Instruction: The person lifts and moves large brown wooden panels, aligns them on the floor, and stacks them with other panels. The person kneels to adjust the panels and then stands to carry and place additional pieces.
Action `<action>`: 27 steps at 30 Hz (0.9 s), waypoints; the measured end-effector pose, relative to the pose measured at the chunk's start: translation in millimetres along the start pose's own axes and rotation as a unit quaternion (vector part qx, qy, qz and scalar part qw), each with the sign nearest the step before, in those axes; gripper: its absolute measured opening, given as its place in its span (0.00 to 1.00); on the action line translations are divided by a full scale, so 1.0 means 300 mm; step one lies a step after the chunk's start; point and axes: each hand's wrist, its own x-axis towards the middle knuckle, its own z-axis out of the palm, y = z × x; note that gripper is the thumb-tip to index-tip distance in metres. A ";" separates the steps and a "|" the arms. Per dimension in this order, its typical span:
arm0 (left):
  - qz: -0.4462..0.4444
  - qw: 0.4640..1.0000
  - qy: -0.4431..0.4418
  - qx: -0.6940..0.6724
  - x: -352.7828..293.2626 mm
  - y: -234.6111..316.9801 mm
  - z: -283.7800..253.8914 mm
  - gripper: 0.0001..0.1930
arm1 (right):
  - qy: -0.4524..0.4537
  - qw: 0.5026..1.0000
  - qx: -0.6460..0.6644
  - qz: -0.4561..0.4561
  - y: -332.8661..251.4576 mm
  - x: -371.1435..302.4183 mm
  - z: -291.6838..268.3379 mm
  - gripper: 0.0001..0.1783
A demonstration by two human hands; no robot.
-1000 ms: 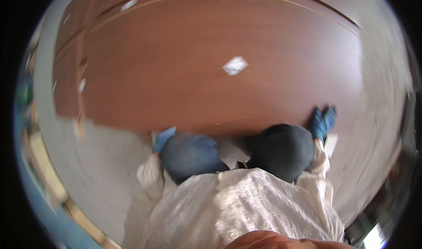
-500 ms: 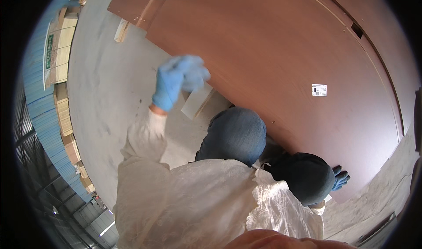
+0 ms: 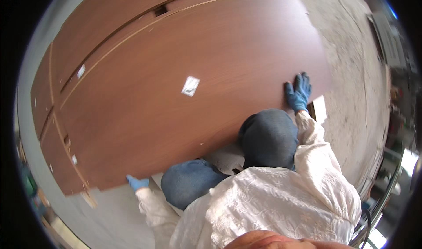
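A large brown wood panel (image 3: 145, 108) lies before my knees, with a white label (image 3: 190, 86) near its middle. My right hand (image 3: 300, 93), in a blue glove with dark fingertips, rests flat on the panel's right end, fingers spread. At the panel's near left edge is my left hand (image 3: 138, 183), gloved in light blue. It is small and smeared there, so I cannot make out whether its fingers grip the edge or just touch it.
More brown panels (image 3: 83, 27) lie along the far and left sides, divided by pale seams. A dark rectangular cutout (image 3: 161, 10) shows near the far seam. Wooden blocks (image 3: 90, 199) (image 3: 319, 108) poke out from beneath. Concrete floor (image 3: 347, 64) runs along the right.
My view has turned to the right. My left hand, raised over the floor before, is down at the panel's near edge. The right hand, mostly hidden behind my knee earlier, now shows fully on the panel.
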 end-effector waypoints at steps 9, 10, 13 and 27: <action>0.056 0.992 0.110 0.020 0.096 -0.039 -0.049 0.33 | 0.020 0.999 0.024 0.003 -0.014 0.004 -0.034 0.40; 0.043 0.995 0.085 0.009 0.097 -0.038 -0.049 0.33 | 0.022 0.999 0.025 0.003 -0.013 0.008 -0.040 0.40; 0.031 0.996 0.076 0.029 0.096 -0.040 -0.050 0.31 | 0.018 1.000 0.017 0.002 -0.005 0.007 -0.039 0.41; 0.293 0.601 0.095 0.737 0.016 -0.105 -0.066 0.25 | -0.066 0.998 -0.003 0.022 0.039 -0.003 0.036 0.44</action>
